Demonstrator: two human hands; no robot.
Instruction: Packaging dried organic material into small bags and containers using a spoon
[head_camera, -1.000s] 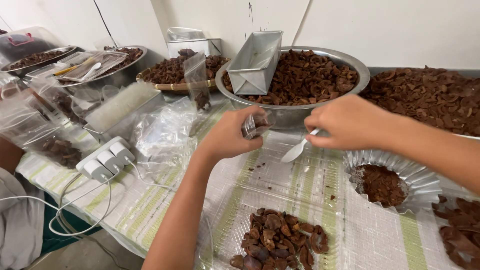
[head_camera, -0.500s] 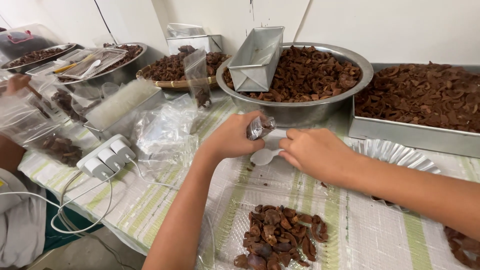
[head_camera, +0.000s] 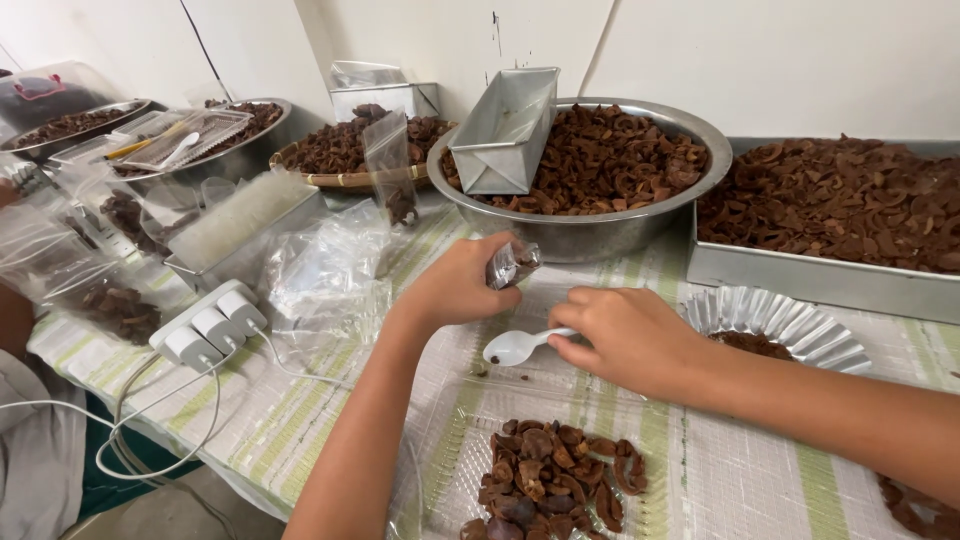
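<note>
My left hand (head_camera: 455, 290) pinches a small clear packet (head_camera: 512, 264), light and crinkly, by its lower edge. At four o'clock, my right hand (head_camera: 625, 335) grips a white plastic spoon (head_camera: 518, 346) by the handle; it looks light, stiff and slippery.

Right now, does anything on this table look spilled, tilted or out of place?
Two small things. A metal loaf tin lies tipped on its side on the dried brown pieces in the big steel bowl. A few brown crumbs lie loose on the table, near the white spoon held by the right hand.

The right hand (head_camera: 625, 335) has dropped toward the table, its white spoon (head_camera: 518, 346) apparently empty now.
</note>
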